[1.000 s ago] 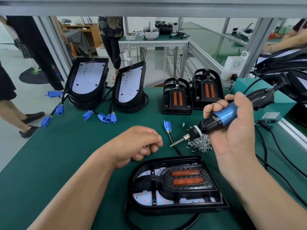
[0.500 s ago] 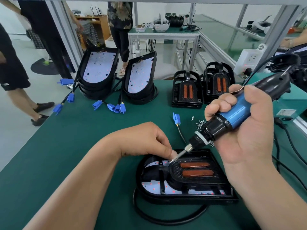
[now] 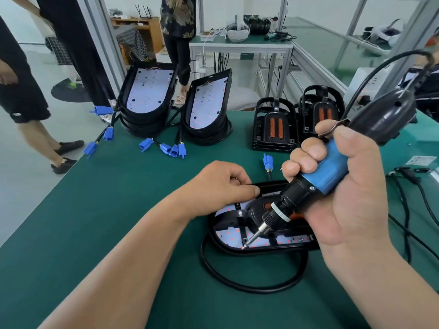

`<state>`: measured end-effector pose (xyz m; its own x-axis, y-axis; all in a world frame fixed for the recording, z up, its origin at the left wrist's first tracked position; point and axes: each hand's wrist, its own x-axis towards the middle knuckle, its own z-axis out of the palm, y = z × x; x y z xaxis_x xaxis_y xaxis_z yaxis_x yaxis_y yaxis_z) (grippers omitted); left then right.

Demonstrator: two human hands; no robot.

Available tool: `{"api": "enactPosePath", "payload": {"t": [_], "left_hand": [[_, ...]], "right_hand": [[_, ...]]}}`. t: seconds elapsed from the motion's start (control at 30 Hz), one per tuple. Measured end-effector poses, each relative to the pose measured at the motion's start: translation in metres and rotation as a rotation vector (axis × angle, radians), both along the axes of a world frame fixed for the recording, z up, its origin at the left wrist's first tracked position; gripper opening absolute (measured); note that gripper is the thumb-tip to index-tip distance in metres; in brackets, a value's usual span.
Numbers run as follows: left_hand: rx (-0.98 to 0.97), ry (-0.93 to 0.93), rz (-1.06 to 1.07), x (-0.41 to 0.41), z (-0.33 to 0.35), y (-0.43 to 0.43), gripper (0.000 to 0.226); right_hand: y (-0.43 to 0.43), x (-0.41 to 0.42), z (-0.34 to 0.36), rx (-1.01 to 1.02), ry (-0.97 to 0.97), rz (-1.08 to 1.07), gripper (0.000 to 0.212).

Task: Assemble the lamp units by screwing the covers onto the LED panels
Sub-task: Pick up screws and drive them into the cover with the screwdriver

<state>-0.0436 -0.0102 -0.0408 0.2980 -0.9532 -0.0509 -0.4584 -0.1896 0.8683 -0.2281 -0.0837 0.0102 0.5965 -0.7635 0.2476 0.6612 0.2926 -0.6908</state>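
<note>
The lamp unit (image 3: pixel 261 252) lies on the bench (image 3: pixel 118 222): black housing, red-dotted white LED panel (image 3: pixel 228 233), orange-striped black cover (image 3: pixel 257 211). Above it the right hand (image 3: pixel 344 198) grips a blue screwdriver (image 3: pixel 325 174); the left hand (image 3: pixel 221 184), fingers curled, rests on its far rim.

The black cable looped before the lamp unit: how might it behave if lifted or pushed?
The black cable lies in a wide, smooth loop: probably flexible but springy, not limp. Lifted, it would likely sag. It seems to join the lamp unit, so pulling may drag that.
</note>
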Motion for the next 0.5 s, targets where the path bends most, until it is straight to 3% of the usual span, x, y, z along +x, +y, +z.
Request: {"api": "enactPosePath", "payload": {"t": [0.5], "left_hand": [[-0.023, 0.025, 0.016, 0.0004, -0.0069, -0.0036, 0.021]], "right_hand": [[-0.0055, 0.0027, -0.0056, -0.121, 0.031, -0.082, 0.011]]}}
